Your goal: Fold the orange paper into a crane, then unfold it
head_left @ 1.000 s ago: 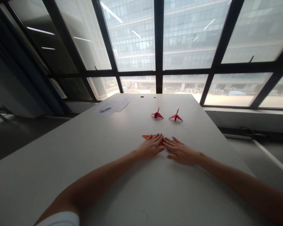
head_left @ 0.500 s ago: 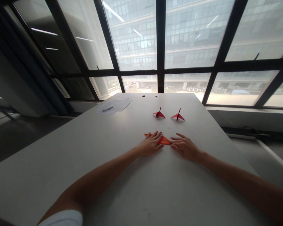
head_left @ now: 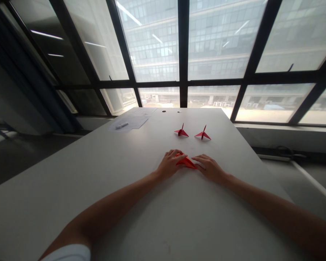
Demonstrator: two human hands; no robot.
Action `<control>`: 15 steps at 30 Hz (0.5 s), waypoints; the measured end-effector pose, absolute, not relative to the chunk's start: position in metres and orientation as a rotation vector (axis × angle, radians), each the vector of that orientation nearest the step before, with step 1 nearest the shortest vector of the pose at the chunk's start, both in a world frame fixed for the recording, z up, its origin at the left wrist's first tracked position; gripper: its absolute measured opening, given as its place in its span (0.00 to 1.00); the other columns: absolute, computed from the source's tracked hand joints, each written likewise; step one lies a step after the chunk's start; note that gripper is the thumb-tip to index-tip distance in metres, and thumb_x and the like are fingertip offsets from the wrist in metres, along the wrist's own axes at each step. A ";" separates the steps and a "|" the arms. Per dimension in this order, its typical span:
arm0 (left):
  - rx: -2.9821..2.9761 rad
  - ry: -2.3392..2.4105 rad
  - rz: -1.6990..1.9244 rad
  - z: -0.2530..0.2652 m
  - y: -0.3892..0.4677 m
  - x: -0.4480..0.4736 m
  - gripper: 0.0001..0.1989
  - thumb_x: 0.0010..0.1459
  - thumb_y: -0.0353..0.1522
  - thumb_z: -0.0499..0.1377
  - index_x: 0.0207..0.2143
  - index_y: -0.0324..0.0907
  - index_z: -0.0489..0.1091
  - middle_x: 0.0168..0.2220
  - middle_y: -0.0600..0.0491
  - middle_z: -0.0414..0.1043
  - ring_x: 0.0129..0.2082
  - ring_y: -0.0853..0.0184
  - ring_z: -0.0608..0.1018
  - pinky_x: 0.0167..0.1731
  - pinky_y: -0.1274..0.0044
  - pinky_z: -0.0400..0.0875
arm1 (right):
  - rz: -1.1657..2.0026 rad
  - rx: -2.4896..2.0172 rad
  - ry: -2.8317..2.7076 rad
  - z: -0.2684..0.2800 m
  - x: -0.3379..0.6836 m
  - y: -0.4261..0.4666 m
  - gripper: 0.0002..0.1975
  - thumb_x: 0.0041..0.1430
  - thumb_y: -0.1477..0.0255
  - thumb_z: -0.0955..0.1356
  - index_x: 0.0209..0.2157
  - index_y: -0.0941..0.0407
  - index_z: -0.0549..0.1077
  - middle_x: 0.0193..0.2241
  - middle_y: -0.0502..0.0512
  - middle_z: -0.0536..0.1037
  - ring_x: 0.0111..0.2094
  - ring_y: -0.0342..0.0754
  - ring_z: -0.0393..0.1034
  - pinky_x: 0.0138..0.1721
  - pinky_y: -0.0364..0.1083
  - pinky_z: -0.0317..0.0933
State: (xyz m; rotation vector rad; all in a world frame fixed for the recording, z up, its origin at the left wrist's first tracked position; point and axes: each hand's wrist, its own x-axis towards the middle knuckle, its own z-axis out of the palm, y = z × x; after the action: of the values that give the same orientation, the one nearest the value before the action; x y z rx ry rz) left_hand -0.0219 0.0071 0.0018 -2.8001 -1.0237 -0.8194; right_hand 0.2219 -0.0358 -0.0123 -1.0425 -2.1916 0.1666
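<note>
A folded piece of red-orange paper point(head_left: 187, 162) lies low over the white table point(head_left: 130, 217) between my two hands. My left hand point(head_left: 170, 162) grips its left part, fingers curled over it and the thumb along the near side. Beside its right tip, my right hand point(head_left: 208, 167) rests with the fingers stretched forward, the nearest ones touching the paper's pointed end. Beyond my hands stand two red origami cranes point(head_left: 180, 132) point(head_left: 203, 135), side by side with wings spread. Part of the folded paper is hidden under my left fingers.
Printed sheets point(head_left: 137, 122) lie at the far left of the table with a white marker-like stick point(head_left: 122, 125) on them. Near the far edge is a dark round hole point(head_left: 164, 111). Tall black-framed windows point(head_left: 183, 54) rise behind the table.
My left hand has gone from lying flat on the paper to curling around it, and the paper's left end has lifted and turned. My right hand's fingers have drawn closer together.
</note>
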 end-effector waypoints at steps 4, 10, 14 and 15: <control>-2.768 -0.950 -0.800 0.008 0.002 -0.021 0.11 0.63 0.33 0.60 0.45 0.54 0.77 0.53 0.51 0.70 0.52 0.60 0.70 0.53 0.67 0.65 | 0.160 -1.002 -2.254 -0.011 0.221 -0.037 0.21 0.65 0.79 0.61 0.55 0.49 0.72 0.53 0.58 0.74 0.50 0.52 0.70 0.52 0.53 0.65; -2.894 -1.020 -0.933 0.002 0.007 -0.020 0.05 0.60 0.30 0.62 0.35 0.46 0.79 0.41 0.52 0.76 0.42 0.64 0.76 0.45 0.72 0.68 | 0.114 -1.056 -2.252 -0.012 0.220 -0.038 0.21 0.66 0.76 0.61 0.56 0.47 0.70 0.58 0.58 0.69 0.54 0.54 0.66 0.53 0.56 0.64; -2.974 -1.231 -1.248 -0.006 0.013 -0.020 0.06 0.54 0.31 0.67 0.27 0.40 0.75 0.36 0.51 0.75 0.34 0.66 0.76 0.36 0.77 0.70 | 0.100 -1.121 -2.245 -0.016 0.221 -0.034 0.19 0.66 0.73 0.62 0.56 0.48 0.71 0.57 0.58 0.70 0.56 0.55 0.64 0.55 0.57 0.63; -2.991 -1.272 -1.323 -0.007 0.014 -0.019 0.08 0.51 0.33 0.68 0.25 0.39 0.73 0.35 0.50 0.74 0.33 0.67 0.75 0.35 0.77 0.70 | 0.104 -1.139 -2.238 -0.016 0.221 -0.033 0.19 0.66 0.72 0.62 0.56 0.49 0.70 0.57 0.58 0.70 0.56 0.56 0.64 0.56 0.57 0.62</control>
State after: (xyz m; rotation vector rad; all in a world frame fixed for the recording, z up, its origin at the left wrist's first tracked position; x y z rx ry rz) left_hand -0.0194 0.0137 -0.0070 -2.9909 -1.2718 -1.3234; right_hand 0.2211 -0.0333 -0.0161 -1.1391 -2.2381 0.1041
